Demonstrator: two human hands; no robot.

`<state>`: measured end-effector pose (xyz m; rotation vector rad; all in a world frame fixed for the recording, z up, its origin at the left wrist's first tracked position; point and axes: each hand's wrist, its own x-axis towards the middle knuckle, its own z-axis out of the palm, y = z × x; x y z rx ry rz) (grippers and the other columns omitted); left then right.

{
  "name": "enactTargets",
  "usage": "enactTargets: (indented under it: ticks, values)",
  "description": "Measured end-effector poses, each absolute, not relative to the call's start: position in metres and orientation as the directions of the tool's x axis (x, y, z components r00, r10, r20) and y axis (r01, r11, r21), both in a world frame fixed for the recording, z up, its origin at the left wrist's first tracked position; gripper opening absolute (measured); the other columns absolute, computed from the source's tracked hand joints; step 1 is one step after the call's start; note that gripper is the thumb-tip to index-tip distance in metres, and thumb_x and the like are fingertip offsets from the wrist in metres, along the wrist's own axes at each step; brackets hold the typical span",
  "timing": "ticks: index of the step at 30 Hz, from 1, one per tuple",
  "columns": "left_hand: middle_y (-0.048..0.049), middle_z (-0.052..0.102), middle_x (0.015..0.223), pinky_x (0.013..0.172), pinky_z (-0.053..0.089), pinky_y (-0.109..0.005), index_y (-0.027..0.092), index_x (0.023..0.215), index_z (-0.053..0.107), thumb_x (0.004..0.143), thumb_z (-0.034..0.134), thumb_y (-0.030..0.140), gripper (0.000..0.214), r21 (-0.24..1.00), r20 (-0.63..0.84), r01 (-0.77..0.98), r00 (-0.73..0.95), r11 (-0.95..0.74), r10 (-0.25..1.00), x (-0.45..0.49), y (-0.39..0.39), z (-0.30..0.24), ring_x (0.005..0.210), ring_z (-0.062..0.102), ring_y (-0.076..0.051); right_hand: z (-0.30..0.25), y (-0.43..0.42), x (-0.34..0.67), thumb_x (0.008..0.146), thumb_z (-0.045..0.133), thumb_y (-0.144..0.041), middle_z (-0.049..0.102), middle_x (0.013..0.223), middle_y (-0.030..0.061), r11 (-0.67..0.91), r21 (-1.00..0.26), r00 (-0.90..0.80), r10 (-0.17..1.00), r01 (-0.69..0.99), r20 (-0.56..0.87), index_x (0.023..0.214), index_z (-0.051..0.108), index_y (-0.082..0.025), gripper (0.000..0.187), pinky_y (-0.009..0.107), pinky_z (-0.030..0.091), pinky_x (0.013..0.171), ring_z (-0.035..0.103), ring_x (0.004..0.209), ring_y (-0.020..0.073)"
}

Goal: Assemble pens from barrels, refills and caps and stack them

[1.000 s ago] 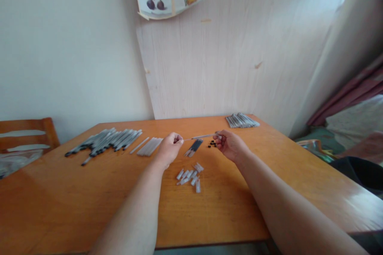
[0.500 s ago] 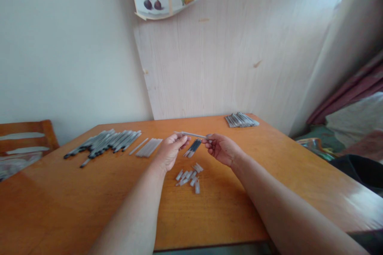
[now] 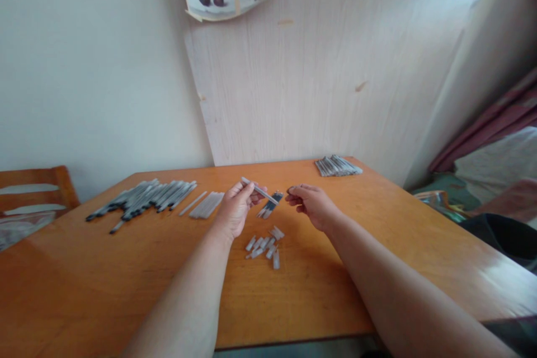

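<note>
My left hand is closed round a slim whitish pen barrel, which slants down to the right over the table. To the right, my right hand is pinched, with a small dark bit at its fingertips that is too small to make out. Between the hands lie several dark pen refills with pale tips. Nearer to me is a loose group of small clear plastic caps. Left of my left hand, translucent tubes lie side by side, with a single tube just beside them.
A big heap of whitish pens with black ends covers the table's left part. At the back right lies a stack of grey pens. The wooden table meets a wall; a chair stands left, a black container right.
The barrel, earlier spanning both hands, is now only in my left hand and tilts down to the right. My right hand has come off its end.
</note>
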<state>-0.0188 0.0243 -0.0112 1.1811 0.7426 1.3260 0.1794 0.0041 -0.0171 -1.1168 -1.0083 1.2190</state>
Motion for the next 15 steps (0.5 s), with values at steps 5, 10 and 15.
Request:
enactTargets:
  ticks: [5,10,15]
  values:
    - [-0.0054,0.070,0.079,0.069,0.045,-0.027,0.016,0.094,0.060,0.072,0.069,0.041,0.035,0.952,0.181,-0.258,0.054,-0.162,0.982,-0.021,0.027,-0.013,0.071,0.064,-0.014,-0.026,0.020,0.201,0.069,0.061,-0.022,0.060,0.055,0.0002,0.102,-0.993,0.326,0.938,0.058,0.116,0.068,0.062,-0.016,0.006,0.018,0.033,0.043,0.046,0.046,0.0078]
    - [-0.0016,0.064,0.073,0.062,0.042,-0.022,0.015,0.097,0.064,0.071,0.070,0.039,0.036,0.967,0.171,-0.199,0.050,-0.158,0.984,-0.022,0.030,-0.016,0.061,0.056,-0.010,-0.040,0.031,0.212,0.071,0.058,-0.019,0.069,0.073,0.0040,0.086,-0.809,0.248,0.928,0.581,0.277,0.082,0.071,-0.018,0.018,0.023,0.041,0.059,0.059,0.066,0.0145]
    - [-0.0010,0.061,0.071,0.058,0.040,-0.020,0.015,0.094,0.066,0.072,0.068,0.038,0.031,0.977,0.158,-0.155,0.077,-0.145,0.984,-0.021,0.030,-0.018,0.059,0.053,-0.009,-0.043,0.027,0.208,0.079,0.053,-0.021,0.071,0.107,0.0058,0.101,-0.541,0.021,0.976,0.835,0.216,0.102,0.073,-0.025,0.031,0.028,0.044,0.080,0.062,0.098,0.0207]
